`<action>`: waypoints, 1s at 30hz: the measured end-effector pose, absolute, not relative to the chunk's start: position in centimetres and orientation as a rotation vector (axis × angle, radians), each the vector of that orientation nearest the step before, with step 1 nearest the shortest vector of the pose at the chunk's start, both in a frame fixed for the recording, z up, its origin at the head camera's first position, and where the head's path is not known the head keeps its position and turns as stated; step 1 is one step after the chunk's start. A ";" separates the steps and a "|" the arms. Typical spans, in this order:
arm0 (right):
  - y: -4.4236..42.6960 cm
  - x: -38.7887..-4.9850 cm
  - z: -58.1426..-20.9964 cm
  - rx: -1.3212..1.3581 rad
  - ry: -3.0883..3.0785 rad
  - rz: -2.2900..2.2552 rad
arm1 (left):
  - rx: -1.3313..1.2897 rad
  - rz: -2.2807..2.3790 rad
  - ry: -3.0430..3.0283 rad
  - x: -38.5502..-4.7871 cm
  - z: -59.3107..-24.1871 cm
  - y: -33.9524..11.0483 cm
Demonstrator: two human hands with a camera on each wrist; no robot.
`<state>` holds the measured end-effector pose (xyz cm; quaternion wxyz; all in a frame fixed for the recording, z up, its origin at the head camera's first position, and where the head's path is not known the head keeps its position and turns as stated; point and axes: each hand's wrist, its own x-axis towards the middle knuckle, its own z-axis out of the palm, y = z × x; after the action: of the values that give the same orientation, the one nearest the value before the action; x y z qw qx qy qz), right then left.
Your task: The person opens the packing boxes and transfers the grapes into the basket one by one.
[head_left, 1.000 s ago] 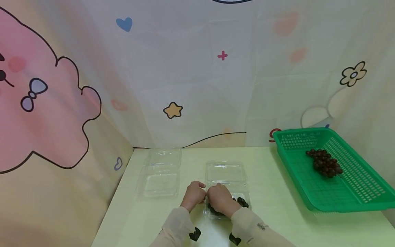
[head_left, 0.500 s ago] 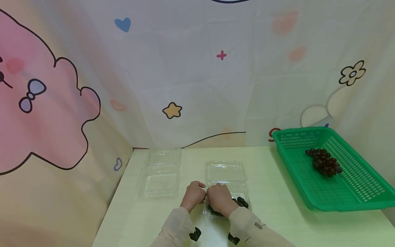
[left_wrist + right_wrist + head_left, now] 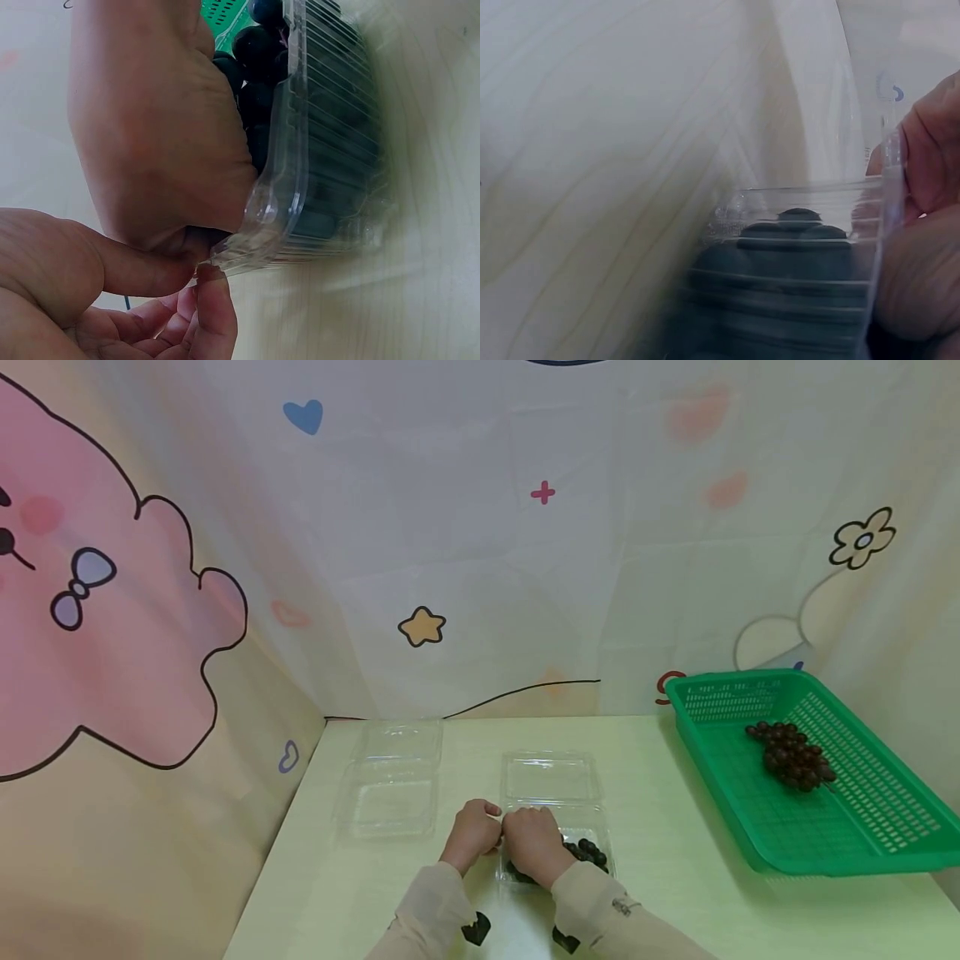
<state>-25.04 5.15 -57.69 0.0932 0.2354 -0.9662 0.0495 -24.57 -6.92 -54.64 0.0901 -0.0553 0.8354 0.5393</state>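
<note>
A clear plastic clamshell box (image 3: 553,814) lies unfolded on the table, with dark grapes (image 3: 587,852) in its near half. In the left wrist view, my left hand (image 3: 112,292) pinches the box's corner rim between thumb and forefinger, the other fingers curled loosely below. My right hand (image 3: 536,845) reaches over the grapes to that same corner, fingers bent down against the left thumb. Its fingertips are hidden, so what they hold cannot be seen. Through the ribbed wall in the right wrist view, more grapes (image 3: 780,270) show beside the right hand (image 3: 926,247).
A second unfolded clear box (image 3: 392,806) sits to the left. On the right stands a green perforated basket (image 3: 720,802) holding a bunch of reddish-dark grapes (image 3: 791,758). A printed cloth (image 3: 480,543) hangs behind the table (image 3: 315,893).
The right hand and forearm have shifted slightly, uncovering a little more of the grapes in the box. The left hand keeps its place at the corner; boxes and basket stay put.
</note>
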 end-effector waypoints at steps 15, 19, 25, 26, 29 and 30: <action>6.1 -25.6 -57.1 0.757 -3.007 0.332 | -0.149 1.630 2.464 -24.4 -54.8 -7.0; 6.4 -25.8 -56.6 0.721 -3.085 0.481 | -0.148 1.638 2.451 -24.4 -54.8 -7.0; 7.0 -25.6 -55.8 0.730 -3.054 0.685 | -0.150 1.632 2.463 -24.5 -54.9 -7.0; 7.1 -25.5 -55.7 0.740 -3.039 0.699 | -0.149 1.632 2.462 -24.5 -54.9 -7.0; 7.6 -25.4 -55.2 0.785 -2.979 0.737 | -0.148 1.628 2.462 -24.6 -55.0 -7.0; 7.7 -25.3 -54.9 0.798 -2.963 0.747 | -0.151 1.627 2.459 -24.6 -55.0 -7.0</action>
<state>-25.33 7.69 -54.95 -0.0084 0.2528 -0.9381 0.2364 -24.62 -7.04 -55.05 0.0944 -0.0509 0.8291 0.5488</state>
